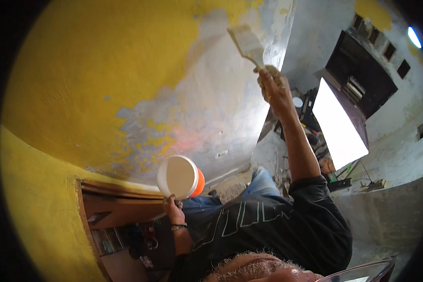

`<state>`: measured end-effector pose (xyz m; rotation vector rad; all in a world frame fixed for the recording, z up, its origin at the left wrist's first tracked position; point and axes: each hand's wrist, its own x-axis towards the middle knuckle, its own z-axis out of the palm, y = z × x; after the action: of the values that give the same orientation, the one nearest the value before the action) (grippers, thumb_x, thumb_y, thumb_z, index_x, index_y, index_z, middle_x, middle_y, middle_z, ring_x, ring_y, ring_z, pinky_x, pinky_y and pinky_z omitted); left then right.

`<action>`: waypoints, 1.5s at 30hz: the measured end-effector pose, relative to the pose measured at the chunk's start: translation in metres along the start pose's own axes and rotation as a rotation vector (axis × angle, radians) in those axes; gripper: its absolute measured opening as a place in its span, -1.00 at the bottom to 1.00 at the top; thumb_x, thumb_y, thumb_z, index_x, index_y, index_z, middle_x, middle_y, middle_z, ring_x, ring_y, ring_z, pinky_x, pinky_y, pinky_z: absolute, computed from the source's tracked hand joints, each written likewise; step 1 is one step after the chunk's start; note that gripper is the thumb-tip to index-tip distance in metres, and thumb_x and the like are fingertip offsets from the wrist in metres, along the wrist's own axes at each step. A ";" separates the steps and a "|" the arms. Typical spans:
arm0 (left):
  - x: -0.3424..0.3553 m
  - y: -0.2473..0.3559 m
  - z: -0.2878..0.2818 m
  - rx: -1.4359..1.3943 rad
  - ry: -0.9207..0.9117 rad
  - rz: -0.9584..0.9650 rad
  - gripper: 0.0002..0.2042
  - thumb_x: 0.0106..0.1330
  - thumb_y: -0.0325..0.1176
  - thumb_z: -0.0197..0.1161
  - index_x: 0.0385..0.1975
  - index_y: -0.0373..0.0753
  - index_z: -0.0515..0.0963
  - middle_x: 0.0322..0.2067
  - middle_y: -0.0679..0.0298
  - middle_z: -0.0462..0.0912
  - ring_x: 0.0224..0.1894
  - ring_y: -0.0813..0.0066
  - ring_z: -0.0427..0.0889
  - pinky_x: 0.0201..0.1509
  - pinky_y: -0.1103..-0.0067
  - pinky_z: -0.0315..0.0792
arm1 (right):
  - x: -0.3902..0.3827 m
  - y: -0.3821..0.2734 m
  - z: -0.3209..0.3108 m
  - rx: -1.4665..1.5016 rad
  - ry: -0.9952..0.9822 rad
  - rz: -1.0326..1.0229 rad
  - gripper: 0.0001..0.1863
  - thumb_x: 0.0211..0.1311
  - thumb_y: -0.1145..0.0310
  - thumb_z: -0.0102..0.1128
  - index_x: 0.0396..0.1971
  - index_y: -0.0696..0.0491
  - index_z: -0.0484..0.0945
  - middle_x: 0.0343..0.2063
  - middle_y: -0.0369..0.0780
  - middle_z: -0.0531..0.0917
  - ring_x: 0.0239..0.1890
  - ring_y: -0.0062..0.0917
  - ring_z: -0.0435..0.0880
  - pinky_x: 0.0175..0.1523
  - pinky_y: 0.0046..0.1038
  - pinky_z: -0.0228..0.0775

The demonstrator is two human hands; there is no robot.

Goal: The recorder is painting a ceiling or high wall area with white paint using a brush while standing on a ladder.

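My right hand (273, 87), smeared with pale material, is raised high and closed round the handle of a wide, flat paintbrush (249, 42). The brush head points up and to the left, close to the wall (221, 98); whether it touches the wall I cannot tell. That wall is yellow on the left and patchy grey-white near the brush. Lower down, my left hand (174, 210) grips the near edge of an orange bucket (200, 182) with a white rim. The bucket is tilted so that its pale inside shows; how full it is I cannot make out.
At lower left is a wooden-framed doorway (82, 207) with shelves and small items beyond. A bright white panel (338, 127) stands at right, beside cluttered tools and debris. A dark recess (362, 70) opens in the far wall, and a lamp (414, 37) glows at upper right.
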<state>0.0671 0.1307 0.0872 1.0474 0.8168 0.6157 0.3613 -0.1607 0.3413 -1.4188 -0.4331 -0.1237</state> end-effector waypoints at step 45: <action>0.008 -0.012 -0.020 -0.016 -0.020 0.035 -0.93 0.08 -0.44 0.10 -0.49 -0.19 0.34 -0.68 0.41 0.34 -0.78 0.70 0.19 -0.72 0.72 0.08 | 0.075 -0.116 -0.058 -1.143 0.260 -0.436 -0.73 0.25 0.22 0.00 -0.24 0.07 0.57 -0.60 -0.10 0.60 -0.61 -0.43 0.57 -0.52 -0.38 0.40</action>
<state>0.0554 0.1423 0.0682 1.0541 0.7761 0.6397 0.4036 -0.2229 0.4706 -2.3520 -0.4653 -1.0266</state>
